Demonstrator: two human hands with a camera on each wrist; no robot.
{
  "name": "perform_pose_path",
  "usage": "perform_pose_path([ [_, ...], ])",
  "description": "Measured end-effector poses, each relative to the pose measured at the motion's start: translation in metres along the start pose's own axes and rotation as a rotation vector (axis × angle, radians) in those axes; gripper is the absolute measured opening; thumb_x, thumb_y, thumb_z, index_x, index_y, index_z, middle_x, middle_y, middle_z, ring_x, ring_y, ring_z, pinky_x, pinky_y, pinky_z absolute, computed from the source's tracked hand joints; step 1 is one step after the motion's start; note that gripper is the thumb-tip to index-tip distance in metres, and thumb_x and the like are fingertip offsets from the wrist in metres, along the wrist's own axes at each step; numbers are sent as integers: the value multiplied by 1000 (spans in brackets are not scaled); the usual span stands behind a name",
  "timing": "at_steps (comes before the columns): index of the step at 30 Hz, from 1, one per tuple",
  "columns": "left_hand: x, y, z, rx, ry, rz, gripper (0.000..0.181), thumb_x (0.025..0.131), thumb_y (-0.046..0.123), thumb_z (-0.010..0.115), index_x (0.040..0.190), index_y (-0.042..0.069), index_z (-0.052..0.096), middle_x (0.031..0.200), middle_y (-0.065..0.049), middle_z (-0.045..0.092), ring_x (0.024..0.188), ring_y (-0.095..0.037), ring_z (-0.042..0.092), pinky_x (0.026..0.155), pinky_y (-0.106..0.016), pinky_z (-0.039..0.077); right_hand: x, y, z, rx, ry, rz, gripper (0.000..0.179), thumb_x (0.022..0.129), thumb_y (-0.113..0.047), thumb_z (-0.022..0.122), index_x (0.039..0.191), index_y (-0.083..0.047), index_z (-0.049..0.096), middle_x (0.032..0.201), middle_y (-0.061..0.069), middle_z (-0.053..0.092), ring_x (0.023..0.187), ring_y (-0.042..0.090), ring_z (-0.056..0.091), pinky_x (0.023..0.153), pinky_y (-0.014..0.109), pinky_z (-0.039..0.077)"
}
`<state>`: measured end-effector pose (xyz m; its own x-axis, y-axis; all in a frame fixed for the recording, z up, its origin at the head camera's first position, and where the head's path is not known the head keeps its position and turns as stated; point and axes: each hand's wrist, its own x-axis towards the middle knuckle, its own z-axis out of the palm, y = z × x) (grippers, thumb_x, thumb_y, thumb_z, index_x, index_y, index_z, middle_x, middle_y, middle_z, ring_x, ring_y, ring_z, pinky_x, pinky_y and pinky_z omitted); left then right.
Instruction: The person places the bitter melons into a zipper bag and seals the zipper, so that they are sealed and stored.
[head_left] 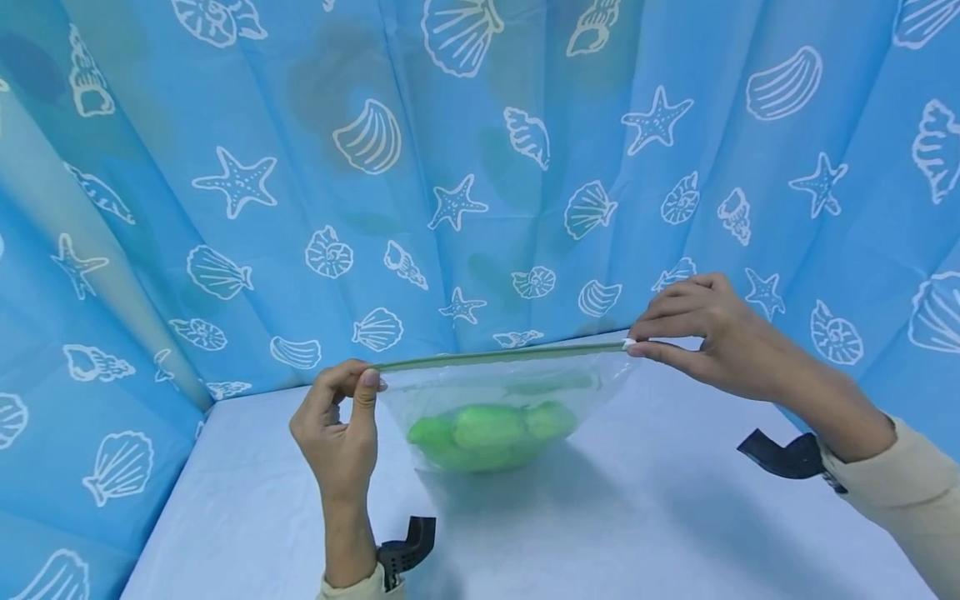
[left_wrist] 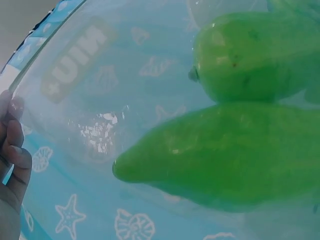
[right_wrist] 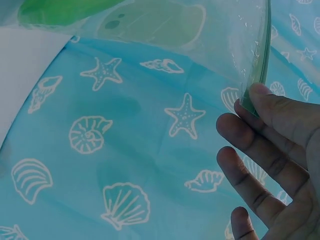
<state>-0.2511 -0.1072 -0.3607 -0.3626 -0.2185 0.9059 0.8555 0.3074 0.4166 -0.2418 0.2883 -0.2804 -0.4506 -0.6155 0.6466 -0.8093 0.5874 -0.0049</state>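
A clear zip bag [head_left: 395, 402] with a green zip strip along its top hangs stretched between my two hands. In the head view, my left hand [head_left: 339, 429] pinches the strip's left end between thumb and fingers. The right hand [head_left: 723, 333] grips the opposite end, where a small white slider [head_left: 628, 343] shows at the fingertips. Inside the bag lie several smooth green fruits [head_left: 491, 429]; the left wrist view shows one long fruit [left_wrist: 220, 157] tapering to a point and a rounder one [left_wrist: 245, 60] above it. The bag has a printed label [left_wrist: 77, 60].
A white-covered table [head_left: 247, 500] lies beneath the bag, whose shadow falls on it. Blue curtains [head_left: 480, 267] with white shell and starfish prints stand behind the table and at both sides. A black wrist mount [head_left: 783, 457] is on the right forearm, another [head_left: 408, 546] on the left.
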Motion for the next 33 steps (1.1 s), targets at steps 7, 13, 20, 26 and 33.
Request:
perform_pose_path([
  [7,3,-5,-15,38,-77,-72,23,85,-17,68,106,-8,69,77,-15,66,68,-11,58,71,-20,49,6,-8,6,71,-56,95,31,79,-10,85,107,-20,77,99,-13,70,90,8,63,77,21,49],
  [13,26,-9,-30,108,-312,-33,31,85,-10,72,114,1,73,84,-11,72,74,-11,61,70,-16,47,17,-9,13,211,-75,60,44,77,1,83,114,-19,74,99,-16,68,80,0,59,62,14,46],
  [20,71,-19,-29,230,-623,-49,44,89,3,75,131,9,63,92,-2,72,80,-15,68,75,-23,53,44,10,8,218,-13,32,41,71,9,83,104,-15,78,98,-10,72,82,5,65,68,14,49],
  [26,110,-44,-11,340,-793,-253,29,95,18,72,122,7,69,87,-5,69,81,-21,68,74,-38,56,75,33,11,99,-78,154,23,84,-4,80,103,-17,78,96,-9,71,81,8,64,66,28,50],
  [33,149,-79,22,508,-716,-172,21,92,12,74,109,0,75,90,-15,73,86,-29,67,70,-42,53,119,70,32,72,-139,344,14,91,-10,74,105,-10,78,99,4,73,90,22,64,73,41,49],
])
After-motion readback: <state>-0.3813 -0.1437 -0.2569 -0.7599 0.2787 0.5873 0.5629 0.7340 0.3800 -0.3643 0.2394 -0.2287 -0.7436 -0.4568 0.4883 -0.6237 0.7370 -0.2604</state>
